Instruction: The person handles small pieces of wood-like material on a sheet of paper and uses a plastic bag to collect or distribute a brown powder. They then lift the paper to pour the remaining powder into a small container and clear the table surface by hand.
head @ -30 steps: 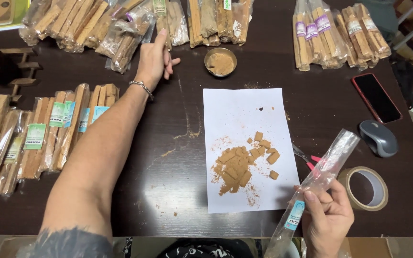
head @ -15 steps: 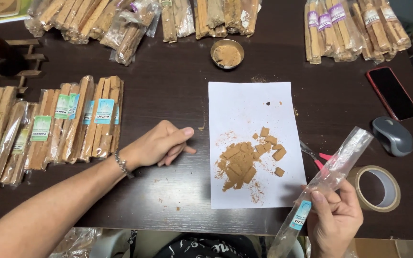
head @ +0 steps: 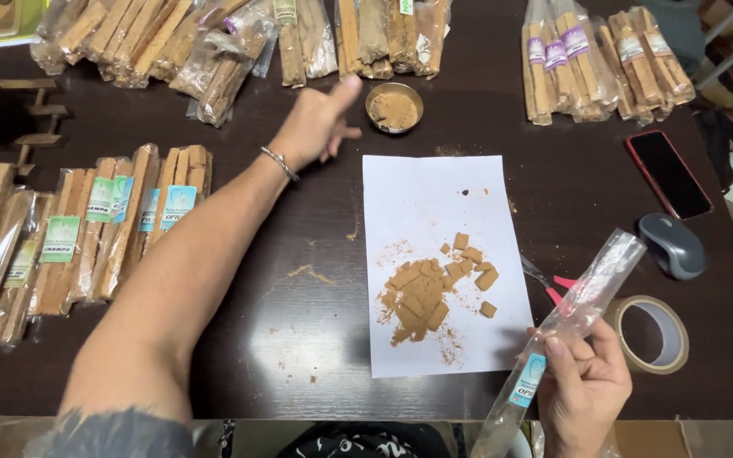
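My right hand point(head: 583, 386) grips a long, clear, empty plastic sleeve point(head: 574, 318) with a small label near its lower end, tilted up to the right. My left hand point(head: 316, 127) is stretched out over the dark table, index finger extended toward the packed sticks at the back point(head: 366, 34), holding nothing; a bracelet sits on its wrist. Between the hands lies a white paper sheet point(head: 434, 212) with a heap of brown crumbled chunks and powder point(head: 426, 293). A small round bowl of brown powder point(head: 394, 106) stands just right of my left hand.
Rows of bagged brown sticks lie at the left point(head: 86, 237), back left point(head: 154, 42) and back right point(head: 595, 59). A phone point(head: 668, 174), a grey mouse point(head: 672, 246), a tape roll point(head: 655, 335) and pink-handled scissors point(head: 553, 284) sit at the right.
My left hand moved from the table's middle near the paper up and back toward the bowl and far packets. The right hand kept its hold on the sleeve.
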